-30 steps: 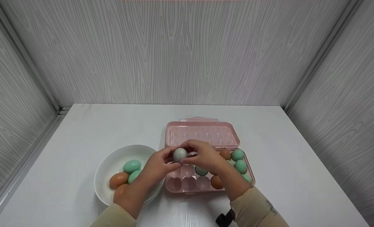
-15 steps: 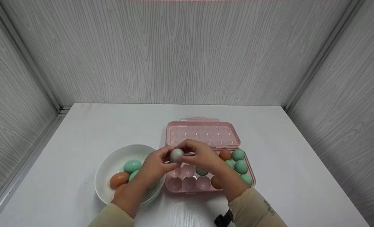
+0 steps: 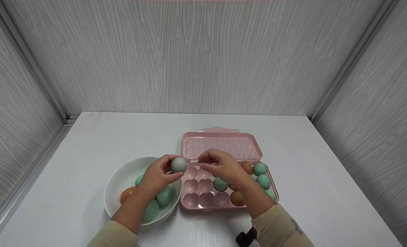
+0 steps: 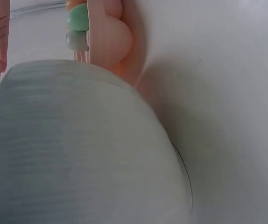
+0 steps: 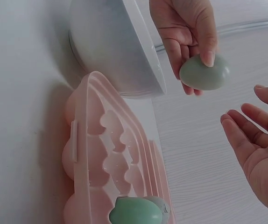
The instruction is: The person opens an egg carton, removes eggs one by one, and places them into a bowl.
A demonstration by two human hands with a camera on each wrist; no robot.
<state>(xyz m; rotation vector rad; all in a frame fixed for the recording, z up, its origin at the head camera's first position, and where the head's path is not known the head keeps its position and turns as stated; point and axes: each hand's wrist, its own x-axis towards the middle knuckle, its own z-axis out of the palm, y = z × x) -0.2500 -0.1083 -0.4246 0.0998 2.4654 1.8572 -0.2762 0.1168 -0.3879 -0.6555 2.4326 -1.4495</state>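
Note:
A pale grey-green egg (image 3: pixel 179 165) is pinched between the thumb and fingers of my left hand (image 3: pixel 157 175), above the right side of a white bowl (image 3: pixel 111 178). My right hand (image 3: pixel 227 168) hovers over the pink egg carton (image 3: pixel 190 186), holding nothing, its fingers loosely bent and apart from that egg. The right wrist view shows a gap between the held egg (image 5: pixel 204 73) and the right hand (image 5: pixel 264 144). Green eggs (image 3: pixel 164 196) and an orange-brown egg (image 3: pixel 127 194) lie in the bowl, partly hidden by the left forearm.
Brown eggs (image 3: pixel 237 198) and green eggs (image 3: pixel 263 181) fill cups at the carton's right; left cups are bare. Its lid (image 3: pixel 220 145) lies folded back. The bowl's wall (image 4: pixel 78 149) blocks most of the left wrist view. A black object (image 3: pixel 245 238) shows by the right sleeve.
Both hands were on the egg earlier. The right hand has let go, and the left hand has carried the egg leftward toward the bowl.

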